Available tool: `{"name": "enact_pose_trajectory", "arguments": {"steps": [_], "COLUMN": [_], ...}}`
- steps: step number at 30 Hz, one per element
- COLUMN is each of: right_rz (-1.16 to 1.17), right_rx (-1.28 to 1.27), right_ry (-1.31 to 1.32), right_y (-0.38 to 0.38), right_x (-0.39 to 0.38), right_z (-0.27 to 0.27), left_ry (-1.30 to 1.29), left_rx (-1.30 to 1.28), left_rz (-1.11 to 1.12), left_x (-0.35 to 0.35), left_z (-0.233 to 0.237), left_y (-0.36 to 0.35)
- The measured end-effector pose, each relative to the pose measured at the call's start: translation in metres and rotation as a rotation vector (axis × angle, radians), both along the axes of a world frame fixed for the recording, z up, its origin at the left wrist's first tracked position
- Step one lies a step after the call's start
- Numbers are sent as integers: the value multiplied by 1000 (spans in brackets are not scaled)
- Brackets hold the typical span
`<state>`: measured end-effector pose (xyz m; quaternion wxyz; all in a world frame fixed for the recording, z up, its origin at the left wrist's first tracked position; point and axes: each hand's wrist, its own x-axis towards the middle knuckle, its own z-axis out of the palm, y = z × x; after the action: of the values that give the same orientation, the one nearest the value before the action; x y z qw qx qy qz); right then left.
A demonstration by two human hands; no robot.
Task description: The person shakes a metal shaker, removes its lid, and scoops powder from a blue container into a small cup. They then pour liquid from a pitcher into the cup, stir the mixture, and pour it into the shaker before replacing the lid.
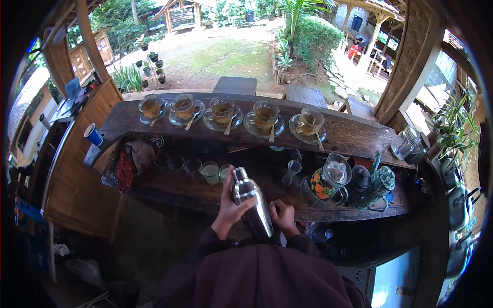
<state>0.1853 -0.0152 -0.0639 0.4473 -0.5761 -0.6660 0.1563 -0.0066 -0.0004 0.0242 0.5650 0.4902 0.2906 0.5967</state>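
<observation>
My left hand (229, 211) is wrapped around a shiny steel cocktail shaker (251, 203), holding it tilted in front of my body with its cap toward the counter. Just right of the shaker's lower part, my right hand (284, 218) is closed with curled fingers; what it holds, if anything, is hidden. Behind the shaker on the lower shelf stand glasses of pale cloudy liquid (210, 173), one of them partly covered by my left hand. A small clear glass (291, 172) stands farther right on that shelf.
Several glass cups of amber drink (222, 110) line the upper counter (354, 131) on saucers with spoons. At right are a flowered glass pitcher (322, 186), a green speckled pot (382, 180) and a glass jar (406, 139). A blue paper cup (93, 134) stands left.
</observation>
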Motion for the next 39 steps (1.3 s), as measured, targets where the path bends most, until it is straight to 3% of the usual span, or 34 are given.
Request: {"name": "enact_pose_trajectory", "arguments": {"steps": [6, 12, 18, 25, 28, 32, 39], "right_rz": [-2, -10, 8, 12, 19, 22, 23], "right_rx": [-24, 33, -15, -3, -10, 6, 2], "right_ry": [-4, -24, 0, -20, 6, -20, -24], "right_y": [1, 4, 2, 3, -1, 2, 2], "right_x": [0, 1, 1, 0, 0, 0, 1], "right_z": [-3, -8, -4, 0, 0, -2, -3], "left_ry": [-64, 131, -72, 77, -126, -94, 32], "left_rx": [50, 32, 8, -8, -57, 23, -66], "left_rz": [25, -78, 68, -27, -23, 68, -86], "left_x": [-13, 9, -25, -2, -15, -30, 2], "left_z": [19, -13, 17, -23, -7, 20, -14], "left_y": [6, -10, 10, -8, 5, 12, -14]}}
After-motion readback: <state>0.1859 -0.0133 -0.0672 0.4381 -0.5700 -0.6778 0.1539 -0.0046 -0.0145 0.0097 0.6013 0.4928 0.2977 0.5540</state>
